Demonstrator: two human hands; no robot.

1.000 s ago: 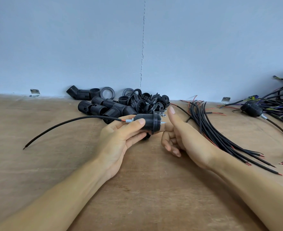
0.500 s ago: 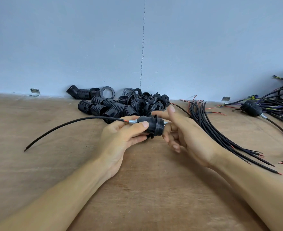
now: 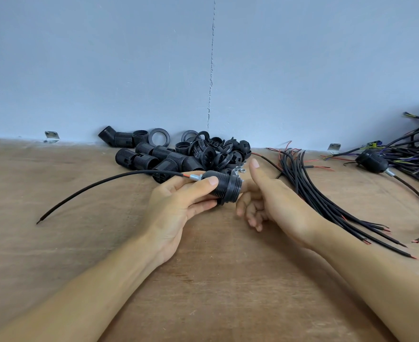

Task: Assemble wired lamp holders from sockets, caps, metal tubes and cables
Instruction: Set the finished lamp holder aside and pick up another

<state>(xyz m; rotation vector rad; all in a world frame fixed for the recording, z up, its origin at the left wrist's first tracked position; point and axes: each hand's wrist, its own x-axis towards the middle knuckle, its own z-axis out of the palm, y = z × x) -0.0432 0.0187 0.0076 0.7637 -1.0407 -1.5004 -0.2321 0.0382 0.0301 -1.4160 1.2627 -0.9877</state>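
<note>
My left hand (image 3: 179, 206) grips a black threaded lamp socket (image 3: 227, 187) held sideways above the wooden table (image 3: 216, 280). A short metal tube (image 3: 195, 177) sticks out of its left end, and a black cable (image 3: 105, 181) runs from it in an arc to the left. My right hand (image 3: 277, 203) sits just right of the socket's open end, thumb raised and off the socket. Its index finger reaches to the socket's rim and its tip is hidden there. The other fingers are curled under.
A pile of black sockets, caps and rings (image 3: 169, 156) lies against the wall behind my hands, with small metal nuts (image 3: 239, 169) beside it. A bundle of black cables (image 3: 326, 201) fans out on the right. Far right lie an assembled lamp holder (image 3: 372, 161) and tangled wires (image 3: 415, 149).
Half a second ago my right thumb and fingers were wrapped on the socket's right end. The thumb has lifted off and the hand has drawn back slightly. The left hand keeps its grip.
</note>
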